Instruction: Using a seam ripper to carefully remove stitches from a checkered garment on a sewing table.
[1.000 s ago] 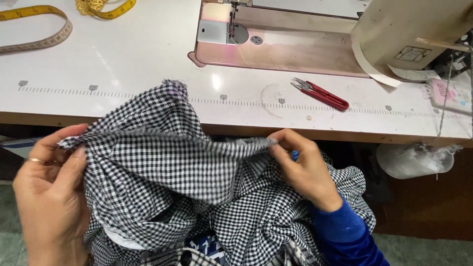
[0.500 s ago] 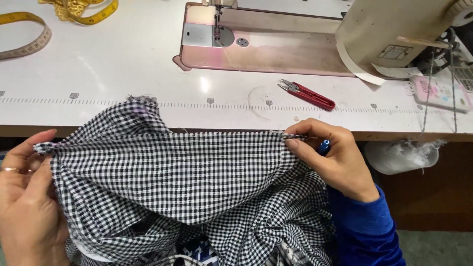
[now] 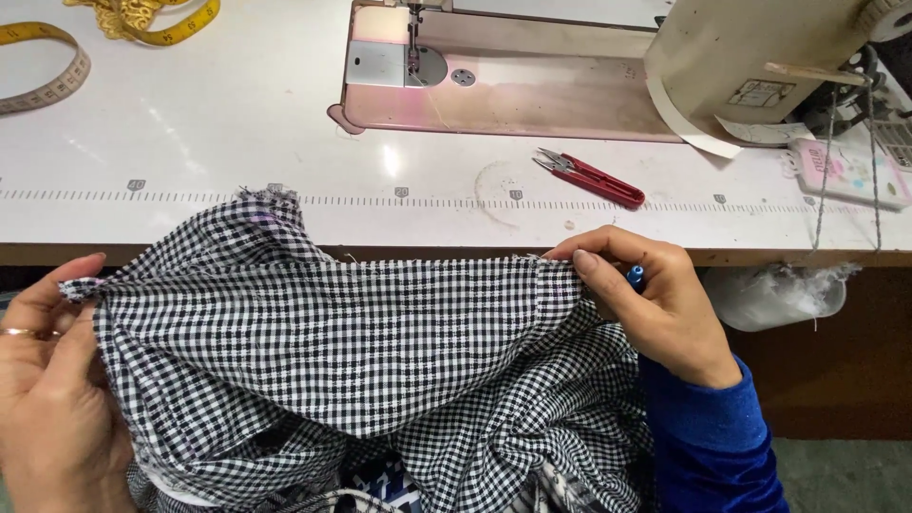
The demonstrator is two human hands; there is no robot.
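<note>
One black-and-white checked fabric point(image 3: 361, 351) is held stretched below the front edge of the white table point(image 3: 190, 114), its taut top edge running left to right between two hands. The left hand point(image 3: 52, 380) pinches the left end with fingers closed on the cloth. The right hand point(image 3: 655, 304) clamps the right end and also holds a small blue object point(image 3: 635, 276). Both hands touch the fabric. On the table, beyond the fabric: one red thread snips point(image 3: 589, 178), one sewing machine point(image 3: 570, 66) and two yellow tape measures point(image 3: 47, 66).
</note>
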